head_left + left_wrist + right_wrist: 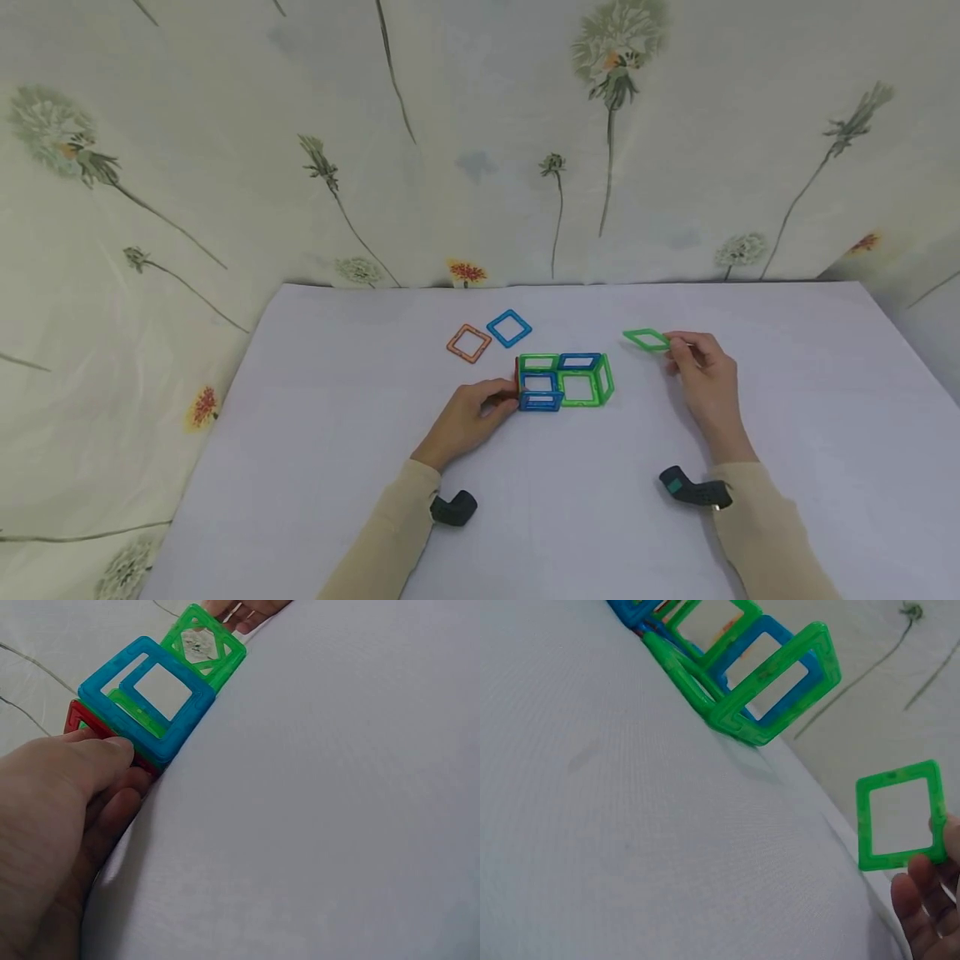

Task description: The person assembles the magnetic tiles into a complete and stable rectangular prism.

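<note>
A box-like frame of magnetic tiles stands mid-table. Along its back are a green tile (538, 368) and a blue tile (580, 368); a green end tile (608, 382) stands at the right. The front blue tile (201, 712) stands upright at the left half. My left hand (459, 421) pinches the red tile (97, 720) at the frame's left end, thumb over its edge. Apart from the frame, to its right, my right hand (708, 387) holds a loose green square tile (864, 825) by one corner, raised off the table.
An orange square tile (456, 353) and a blue square tile (494, 335) lie flat behind the frame, to its left. A white cloth (300, 400) covers the table. Behind its far edge hangs a curtain (465, 208) printed with dandelions.
</note>
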A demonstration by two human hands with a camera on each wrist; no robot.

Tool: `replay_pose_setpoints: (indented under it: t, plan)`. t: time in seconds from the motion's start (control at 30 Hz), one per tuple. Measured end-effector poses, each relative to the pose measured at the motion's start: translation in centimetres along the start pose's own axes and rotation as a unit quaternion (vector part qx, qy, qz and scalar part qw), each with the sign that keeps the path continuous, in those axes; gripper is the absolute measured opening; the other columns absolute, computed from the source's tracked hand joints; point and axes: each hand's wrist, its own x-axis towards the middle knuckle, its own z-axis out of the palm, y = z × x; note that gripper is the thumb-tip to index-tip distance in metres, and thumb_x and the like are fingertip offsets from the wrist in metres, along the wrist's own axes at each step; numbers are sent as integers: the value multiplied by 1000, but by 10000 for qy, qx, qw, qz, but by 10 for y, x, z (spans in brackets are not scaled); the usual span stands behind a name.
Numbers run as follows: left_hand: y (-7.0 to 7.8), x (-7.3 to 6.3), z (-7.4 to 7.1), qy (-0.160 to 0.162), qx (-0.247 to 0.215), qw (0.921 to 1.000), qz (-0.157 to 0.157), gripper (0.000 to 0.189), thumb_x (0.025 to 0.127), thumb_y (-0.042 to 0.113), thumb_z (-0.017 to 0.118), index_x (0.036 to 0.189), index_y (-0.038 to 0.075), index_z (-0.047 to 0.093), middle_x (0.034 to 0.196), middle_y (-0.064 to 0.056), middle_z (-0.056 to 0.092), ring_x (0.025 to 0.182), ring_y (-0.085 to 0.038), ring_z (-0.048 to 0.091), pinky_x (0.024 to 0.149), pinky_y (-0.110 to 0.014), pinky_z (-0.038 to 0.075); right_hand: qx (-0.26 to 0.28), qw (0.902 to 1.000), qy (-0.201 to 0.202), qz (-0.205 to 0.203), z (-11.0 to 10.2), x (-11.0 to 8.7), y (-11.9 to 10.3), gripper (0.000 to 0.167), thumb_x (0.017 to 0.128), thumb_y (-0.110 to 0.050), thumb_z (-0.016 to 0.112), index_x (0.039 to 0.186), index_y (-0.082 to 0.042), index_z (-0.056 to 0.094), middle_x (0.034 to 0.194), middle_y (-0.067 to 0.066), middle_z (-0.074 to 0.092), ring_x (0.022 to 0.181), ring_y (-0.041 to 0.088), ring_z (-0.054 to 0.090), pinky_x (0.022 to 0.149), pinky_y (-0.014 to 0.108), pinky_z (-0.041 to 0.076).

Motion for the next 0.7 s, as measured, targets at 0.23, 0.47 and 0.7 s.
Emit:
replay_pose_setpoints:
  t: [0.23,0.47,0.7]
  plan:
    - [-1,0,0,3,60,10000,37,25,93,22,60,118,19,63,111,6,68,95,-3,60,86,-20,50,598,9982,-1,31,-1,-4,-19,29,96,-20,54,115,2,60,83,-6,61,72,5,61,66,12,50]
    - [0,0,0,20,67,10000,66,25,93,21,61,117,19,63,109,6,68,93,-3,60,86,-20,50,623,9979,-10,-167,2,2,-8,30,96,-25,54,115,-3,61,86,-1,61,73,5,61,67,13,52]
    - [0,0,-1,0,43,10000,22,24,92,21,61,117,19,63,108,7,68,93,-3,59,85,-20,50,989,9944,-73,-358,-1,-5,-28,29,95,-17,56,112,5,60,80,1,60,68,6,62,65,15,53]
